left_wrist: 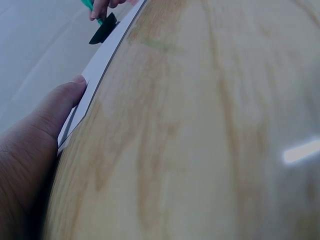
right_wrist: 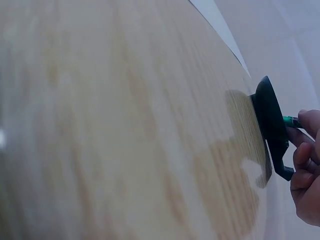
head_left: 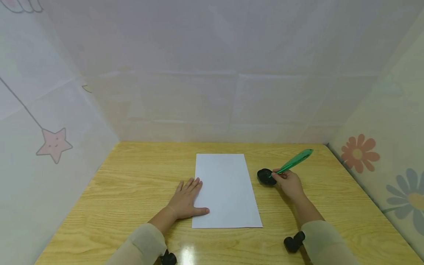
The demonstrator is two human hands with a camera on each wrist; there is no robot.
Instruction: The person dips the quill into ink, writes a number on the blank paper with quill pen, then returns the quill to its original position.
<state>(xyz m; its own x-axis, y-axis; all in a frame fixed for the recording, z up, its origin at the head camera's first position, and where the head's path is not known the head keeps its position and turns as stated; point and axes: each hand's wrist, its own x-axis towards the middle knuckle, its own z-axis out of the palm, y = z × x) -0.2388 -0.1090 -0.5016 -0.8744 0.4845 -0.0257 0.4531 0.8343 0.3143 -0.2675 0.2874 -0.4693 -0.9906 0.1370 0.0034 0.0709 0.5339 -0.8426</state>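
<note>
A sheet of white paper point(head_left: 225, 191) lies on the wooden table in the head view. My left hand point(head_left: 186, 200) rests on its left edge with fingers spread, the thumb point(left_wrist: 70, 97) reaching onto the sheet. To the right of the paper, my right hand point(head_left: 289, 184) pinches the lower end of a green leaf-shaped pen point(head_left: 296, 160), whose broad top leans up to the right. The pen's lower end meets a small black dish-like holder point(head_left: 265, 176), also seen in the right wrist view as a black holder point(right_wrist: 270, 115) beside the fingers.
The light wooden table point(head_left: 132, 176) ends at a pale cloth wall point(head_left: 198, 103) behind. Cloth sides with a pink star point(head_left: 54, 143) and a red flower point(head_left: 359, 152) stand left and right. Each wrist wears a black camera point(head_left: 294, 242).
</note>
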